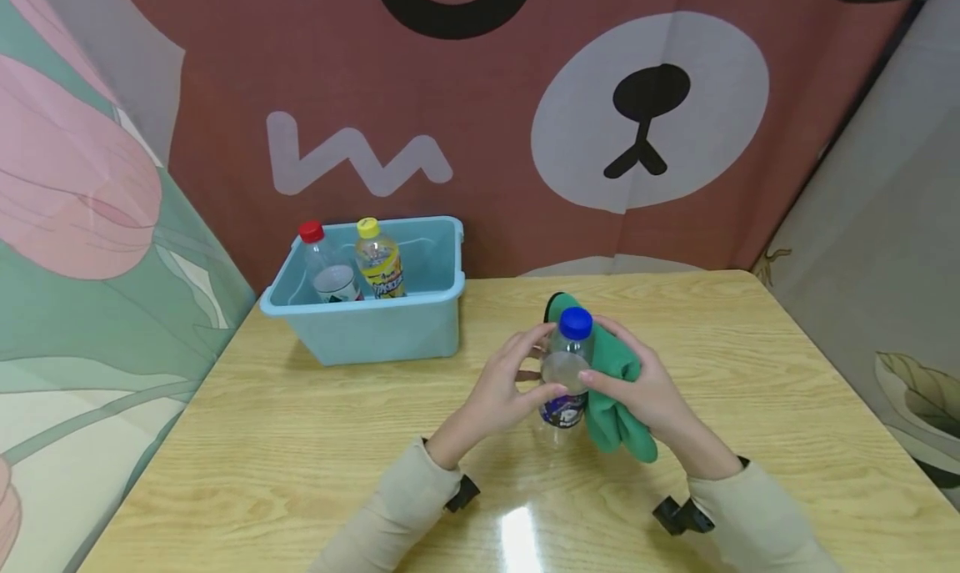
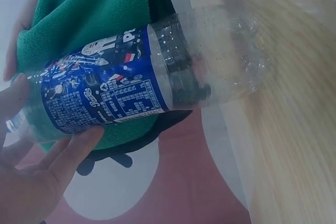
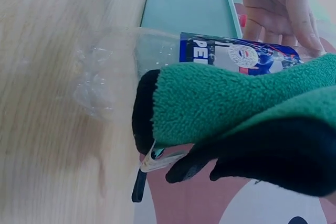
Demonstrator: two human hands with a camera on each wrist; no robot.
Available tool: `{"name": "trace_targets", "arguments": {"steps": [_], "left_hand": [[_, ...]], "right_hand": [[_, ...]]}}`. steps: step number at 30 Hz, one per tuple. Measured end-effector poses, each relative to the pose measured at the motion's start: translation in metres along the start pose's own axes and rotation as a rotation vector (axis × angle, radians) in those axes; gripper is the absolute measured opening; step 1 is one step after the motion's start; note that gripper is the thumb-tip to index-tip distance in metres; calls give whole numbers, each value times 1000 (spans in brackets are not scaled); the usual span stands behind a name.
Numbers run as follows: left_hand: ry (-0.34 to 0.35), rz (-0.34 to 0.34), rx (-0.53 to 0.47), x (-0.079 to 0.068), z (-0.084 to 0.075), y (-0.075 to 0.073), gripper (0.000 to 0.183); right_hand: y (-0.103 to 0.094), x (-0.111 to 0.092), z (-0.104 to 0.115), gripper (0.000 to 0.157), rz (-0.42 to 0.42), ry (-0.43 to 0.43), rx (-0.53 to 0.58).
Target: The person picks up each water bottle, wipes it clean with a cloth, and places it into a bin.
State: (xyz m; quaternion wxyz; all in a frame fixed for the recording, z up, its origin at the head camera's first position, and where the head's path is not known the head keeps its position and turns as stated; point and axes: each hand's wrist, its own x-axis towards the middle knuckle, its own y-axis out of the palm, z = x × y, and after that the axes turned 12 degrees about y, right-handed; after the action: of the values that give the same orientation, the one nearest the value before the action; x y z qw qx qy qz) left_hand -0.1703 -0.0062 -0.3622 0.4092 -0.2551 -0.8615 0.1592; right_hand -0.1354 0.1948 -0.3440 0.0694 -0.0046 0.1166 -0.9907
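A clear plastic bottle with a blue cap and a dark blue Pepsi label stands upright on the table in front of me. Thumb and fingers of my left hand hold it by its upper part from the left. My right hand grips a folded green cloth with dark edging and presses it along the bottle's right side. In the left wrist view, left fingertips touch the label near its upper end. The cloth hides part of the bottle in the right wrist view.
A light blue plastic bin stands at the back left of the wooden table. Inside it are a red-capped bottle and a yellow-capped bottle. Behind the table hangs a brown printed cloth backdrop.
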Motion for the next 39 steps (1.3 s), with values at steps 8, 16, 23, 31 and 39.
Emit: {"name": "trace_targets", "arguments": {"steps": [8, 16, 23, 31, 39], "left_hand": [[10, -14, -2, 0, -1, 1, 68], [14, -37, -61, -3, 0, 2, 69], [-20, -61, -126, 1, -18, -2, 65], [-51, -49, -150, 2, -33, -7, 62], [-19, -57, -135, 2, -32, -7, 62]], "right_hand": [[4, 1, -7, 61, 6, 27, 47], [9, 1, -25, 49, 36, -53, 213], [12, 1, -39, 39, 43, -30, 256], [8, 4, -49, 72, 166, -21, 193], [5, 9, -51, 89, 266, 43, 138]]}}
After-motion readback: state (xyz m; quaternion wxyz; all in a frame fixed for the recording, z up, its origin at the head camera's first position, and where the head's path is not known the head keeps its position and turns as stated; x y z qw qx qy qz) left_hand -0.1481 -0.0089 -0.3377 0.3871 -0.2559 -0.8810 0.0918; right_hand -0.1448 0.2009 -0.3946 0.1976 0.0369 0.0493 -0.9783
